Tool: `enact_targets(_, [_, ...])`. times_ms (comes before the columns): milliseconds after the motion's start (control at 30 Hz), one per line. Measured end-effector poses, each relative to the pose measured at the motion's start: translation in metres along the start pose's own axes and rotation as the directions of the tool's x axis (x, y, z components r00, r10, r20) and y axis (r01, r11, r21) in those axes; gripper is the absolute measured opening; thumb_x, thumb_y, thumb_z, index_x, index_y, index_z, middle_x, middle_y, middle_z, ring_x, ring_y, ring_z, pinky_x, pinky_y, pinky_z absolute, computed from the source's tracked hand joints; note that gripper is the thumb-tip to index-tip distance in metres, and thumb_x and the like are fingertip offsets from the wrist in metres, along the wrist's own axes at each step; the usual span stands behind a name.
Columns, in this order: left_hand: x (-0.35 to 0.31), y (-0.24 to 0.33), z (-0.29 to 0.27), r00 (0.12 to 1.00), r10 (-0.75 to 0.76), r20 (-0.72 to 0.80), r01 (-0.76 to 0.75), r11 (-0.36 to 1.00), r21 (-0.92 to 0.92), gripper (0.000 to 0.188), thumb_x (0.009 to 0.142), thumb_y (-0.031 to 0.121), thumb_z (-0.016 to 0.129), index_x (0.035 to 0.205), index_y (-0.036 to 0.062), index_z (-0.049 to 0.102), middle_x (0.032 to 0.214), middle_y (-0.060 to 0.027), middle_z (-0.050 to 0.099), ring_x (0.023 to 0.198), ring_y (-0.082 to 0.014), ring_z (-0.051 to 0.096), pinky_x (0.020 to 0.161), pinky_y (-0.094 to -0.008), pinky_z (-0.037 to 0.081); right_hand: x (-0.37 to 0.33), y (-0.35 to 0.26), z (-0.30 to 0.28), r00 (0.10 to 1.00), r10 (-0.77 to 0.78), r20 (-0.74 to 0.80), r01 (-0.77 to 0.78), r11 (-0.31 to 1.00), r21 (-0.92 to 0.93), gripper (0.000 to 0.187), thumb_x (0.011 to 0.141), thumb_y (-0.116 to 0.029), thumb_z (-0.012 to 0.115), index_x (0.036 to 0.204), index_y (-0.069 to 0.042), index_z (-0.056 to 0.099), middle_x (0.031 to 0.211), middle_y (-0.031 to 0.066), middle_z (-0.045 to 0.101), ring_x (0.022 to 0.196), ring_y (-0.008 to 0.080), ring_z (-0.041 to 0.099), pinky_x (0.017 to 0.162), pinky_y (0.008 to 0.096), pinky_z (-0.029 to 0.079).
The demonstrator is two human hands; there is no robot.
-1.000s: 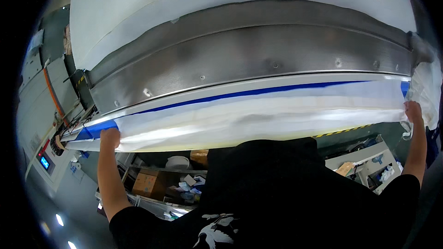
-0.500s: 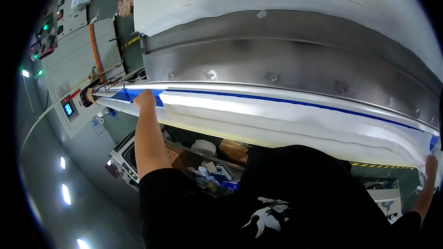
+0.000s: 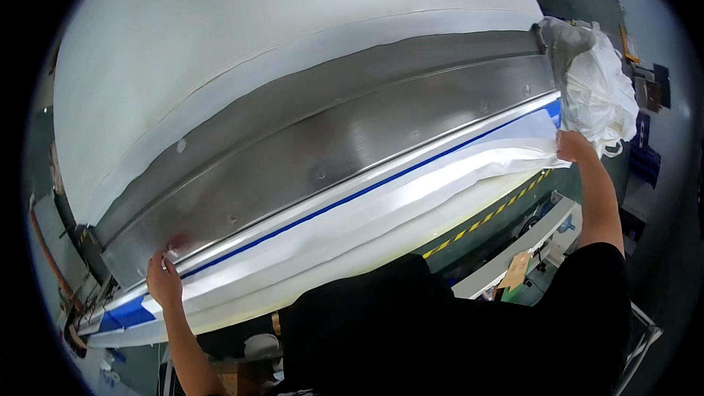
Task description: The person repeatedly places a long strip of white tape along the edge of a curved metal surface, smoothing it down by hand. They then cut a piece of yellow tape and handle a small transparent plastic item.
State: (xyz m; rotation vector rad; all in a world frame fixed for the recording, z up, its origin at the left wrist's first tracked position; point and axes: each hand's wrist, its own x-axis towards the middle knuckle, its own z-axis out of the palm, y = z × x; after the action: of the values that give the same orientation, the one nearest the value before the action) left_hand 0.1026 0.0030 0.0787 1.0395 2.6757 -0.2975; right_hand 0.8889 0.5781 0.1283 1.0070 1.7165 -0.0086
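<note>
A long white sheet [image 3: 352, 203] lies in a strip along the near side of a metal plate [image 3: 341, 128], with a narrow blue band [image 3: 315, 214] running between them. My right hand [image 3: 576, 148] is closed on the sheet's right end, beside a blue patch. Toward the left end, my left hand [image 3: 163, 279] is raised at the plate's lower edge, its fingers pinched together. Anything small between those fingertips is too unclear to name. Left of that hand, a wider blue piece [image 3: 128, 314] lies across the strip.
Beyond the plate spreads a large white surface [image 3: 293, 7]. A bunched white plastic bag [image 3: 598, 84] hangs at the plate's right end. Below the strip are yellow-and-black floor tape [image 3: 480, 220], a white equipment frame [image 3: 543, 246] and a cardboard box [image 3: 238, 380].
The view has swung to the right. My left hand has left the blue piece near the left end and come up to the plate's edge. My right hand stays at the sheet's right end.
</note>
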Motion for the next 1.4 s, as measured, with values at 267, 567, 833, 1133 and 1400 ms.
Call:
enact_targets(267, [0.011, 0.030, 0.003, 0.997, 0.077, -0.010, -0.077, 0.993, -0.092, 0.022, 0.086, 0.009, 0.056, 0.107, 0.0079, 0.063, 0.101, -0.0124, 0.065, 0.093, -0.0322, 0.062, 0.078, -0.0409, 0.049, 0.007, -0.016, -0.023, 0.970, 0.103, -0.221, -0.099, 0.995, 0.030, 0.035, 0.078, -0.024, 0.067, 0.105, -0.006, 0.054, 0.097, 0.0153, 0.066, 0.093, 0.0335, 0.064, 0.080, 0.0472, 0.049])
enact_targets(567, [0.017, -0.028, 0.027, 0.984, -0.005, -0.178, -0.003, 0.999, -0.042, 0.028, 0.086, 0.011, 0.056, 0.112, 0.0035, 0.062, 0.110, -0.0152, 0.063, 0.100, -0.0336, 0.061, 0.086, -0.0406, 0.047, 0.017, -0.047, -0.023, 0.850, 0.412, -0.328, -0.286, 0.885, 0.368, 0.030, 0.082, -0.027, 0.064, 0.103, -0.009, 0.054, 0.099, 0.0149, 0.063, 0.095, 0.0360, 0.061, 0.079, 0.0479, 0.049])
enact_targets(833, [0.096, -0.031, 0.053, 0.888, -0.054, -0.456, 0.083, 0.996, 0.044, 0.042, 0.089, 0.030, 0.057, 0.118, -0.0002, 0.055, 0.119, -0.0198, 0.058, 0.112, -0.0359, 0.053, 0.095, -0.0465, 0.042, 0.006, -0.239, -0.136, 0.756, 0.006, -0.654, 0.344, 0.847, 0.405, 0.017, 0.084, -0.018, 0.062, 0.092, -0.004, 0.058, 0.085, 0.0169, 0.062, 0.082, 0.0369, 0.060, 0.070, 0.0439, 0.048])
enact_targets(1133, [0.110, -0.033, 0.061, 0.754, -0.194, -0.627, 0.022, 0.963, -0.270, 0.036, 0.090, 0.026, 0.051, 0.120, 0.0072, 0.055, 0.124, -0.0133, 0.054, 0.117, -0.0315, 0.048, 0.105, -0.0468, 0.032, -0.079, -0.594, -0.382, 0.227, -0.495, -0.839, 0.929, 0.368, 0.035, 0.013, 0.086, -0.017, 0.059, 0.093, -0.006, 0.060, 0.081, 0.0126, 0.062, 0.072, 0.0325, 0.059, 0.064, 0.0396, 0.047])
enact_targets(1400, [0.108, -0.023, 0.051, 0.772, -0.259, -0.580, -0.029, 0.898, -0.440, 0.037, 0.087, 0.023, 0.054, 0.119, 0.0040, 0.053, 0.122, -0.0142, 0.052, 0.118, -0.0320, 0.046, 0.105, -0.0495, 0.030, -0.131, -0.819, -0.544, 0.049, -0.559, -0.828, 0.994, 0.110, -0.015, 0.020, 0.085, -0.022, 0.060, 0.087, -0.002, 0.061, 0.068, 0.0092, 0.061, 0.061, 0.0205, 0.056, 0.062, 0.0335, 0.046])
